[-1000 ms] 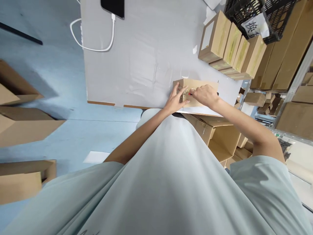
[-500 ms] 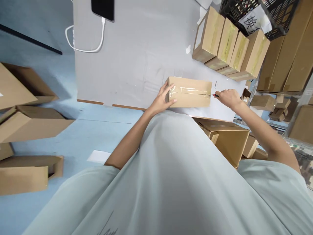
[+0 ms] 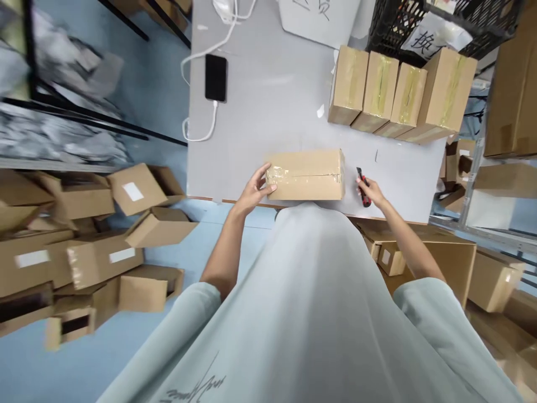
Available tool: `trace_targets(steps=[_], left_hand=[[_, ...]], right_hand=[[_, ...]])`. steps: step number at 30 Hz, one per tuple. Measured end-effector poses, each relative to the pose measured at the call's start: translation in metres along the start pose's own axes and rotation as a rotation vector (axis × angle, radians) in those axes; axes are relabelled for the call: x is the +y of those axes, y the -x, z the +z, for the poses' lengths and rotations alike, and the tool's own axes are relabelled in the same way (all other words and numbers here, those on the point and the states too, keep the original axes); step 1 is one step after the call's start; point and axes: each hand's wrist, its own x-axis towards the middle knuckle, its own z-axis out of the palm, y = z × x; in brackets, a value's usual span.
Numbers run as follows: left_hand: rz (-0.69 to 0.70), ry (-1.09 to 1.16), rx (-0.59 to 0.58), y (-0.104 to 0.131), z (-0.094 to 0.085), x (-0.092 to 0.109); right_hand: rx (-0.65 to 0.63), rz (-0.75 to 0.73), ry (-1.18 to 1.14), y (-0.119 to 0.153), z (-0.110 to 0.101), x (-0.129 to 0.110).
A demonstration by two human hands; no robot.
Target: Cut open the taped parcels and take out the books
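Note:
A taped cardboard box (image 3: 308, 165) lies on the grey tabletop (image 3: 268, 112), close against my shirt, with a slit line along its shiny tape. My left hand (image 3: 254, 190) grips its left end, thumb on the near side and fingers on the far side. To the right of the box, my right hand (image 3: 371, 191) holds a red and black utility knife (image 3: 364, 190), apart from the cardboard. Part of the knife's handle is hidden by the fingers.
Several taped boxes (image 3: 380, 92) stand in a row at the back right, beside a black crate (image 3: 377, 31). A phone (image 3: 216, 78) with a white cable lies at the back left. Opened cartons (image 3: 100, 257) are heaped on the left floor; a large open carton (image 3: 453, 257) sits below the table at right.
My right hand has drawn the knife away from the box's right end and turned it. The left hand stays on the box's left end. The view has shifted, showing more floor at left.

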Motion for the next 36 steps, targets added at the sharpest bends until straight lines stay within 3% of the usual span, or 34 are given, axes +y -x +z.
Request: trace_targets(steps=[3,5,7,10,13,18,20,22,24,28,30,33,36], left_hand=[[-0.046,-0.040,0.034,0.007,-0.020,-0.001],[-0.082,-0.085,0.072,0.011,-0.031,-0.002],[-0.110,-0.135,0.106,0.011,-0.037,-0.004],[-0.109,-0.176,0.096,0.000,-0.028,-0.009],[-0.094,-0.161,0.043,-0.024,0.013,-0.017],[-0.125,-0.029,-0.106,-0.066,0.128,-0.026],[-0.161,-0.004,-0.152,-0.073,0.164,-0.025],[-0.184,-0.045,-0.139,-0.074,0.183,-0.021],[-0.162,-0.122,-0.036,-0.071,0.183,-0.011],[0.056,-0.161,0.183,-0.056,0.153,0.032],[0.150,-0.151,0.212,-0.048,0.138,0.063],[0.173,-0.163,0.204,-0.042,0.125,0.102],[0.146,-0.157,0.187,-0.045,0.121,0.118]], right_hand=[[-0.031,-0.010,-0.230,0.010,0.055,0.002],[-0.042,-0.010,-0.418,0.018,0.075,-0.005],[-0.034,-0.015,-0.523,0.027,0.082,-0.015],[0.023,-0.063,-0.505,0.040,0.067,-0.029],[0.143,-0.163,-0.388,0.054,0.028,-0.039],[0.338,-0.317,-0.080,0.068,-0.048,-0.050],[0.396,-0.344,0.066,0.067,-0.065,-0.051],[0.430,-0.340,0.157,0.064,-0.071,-0.048],[0.447,-0.332,0.210,0.063,-0.066,-0.044],[0.470,-0.376,0.283,0.066,-0.045,-0.041],[0.468,-0.393,0.312,0.069,-0.038,-0.043],[0.459,-0.386,0.421,0.072,-0.034,-0.047],[0.460,-0.368,0.544,0.081,-0.037,-0.055]])
